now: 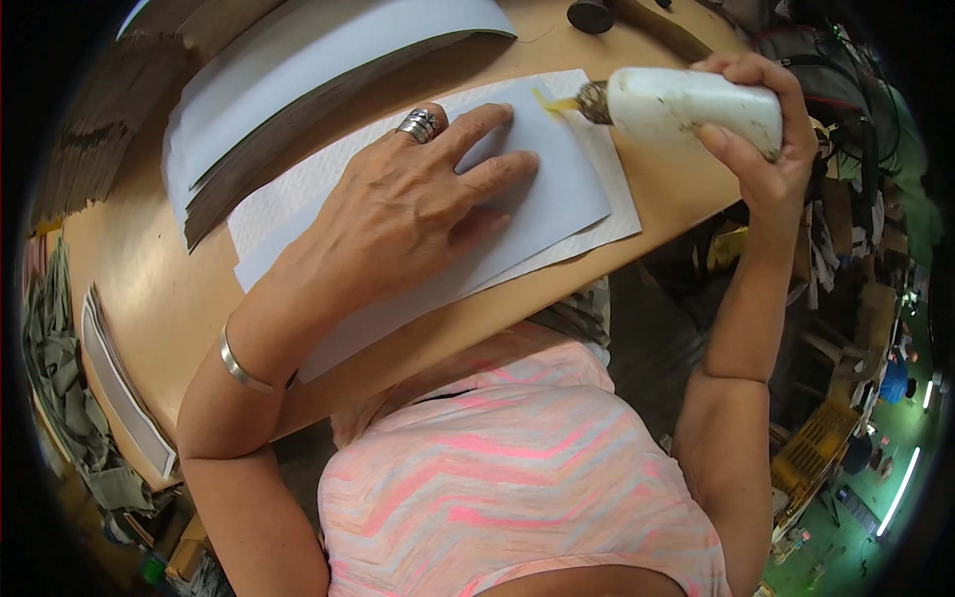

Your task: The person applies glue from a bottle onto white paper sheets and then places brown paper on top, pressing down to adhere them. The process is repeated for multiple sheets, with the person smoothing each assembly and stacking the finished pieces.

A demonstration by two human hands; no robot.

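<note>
My left hand lies spread on a smooth white sheet, its fingers apart and pressing on the surface. Beneath that sheet, a textured white sheet sticks out along the far and right edges. A white squeeze bottle, smudged with dirt, is tipped sideways in my right hand, fingers wrapped round its base. Its crusted dark collar and yellow nozzle point left, over the smooth sheet's far right corner. A yellow streak shows by the tip; whether the tip touches the paper I cannot tell.
The wooden table bears a thick stack of white sheets at the back. Stacked brown pieces stand at the far left. Near the left edge lie narrow white-faced strips and green cloth. A dark round object sits at the back.
</note>
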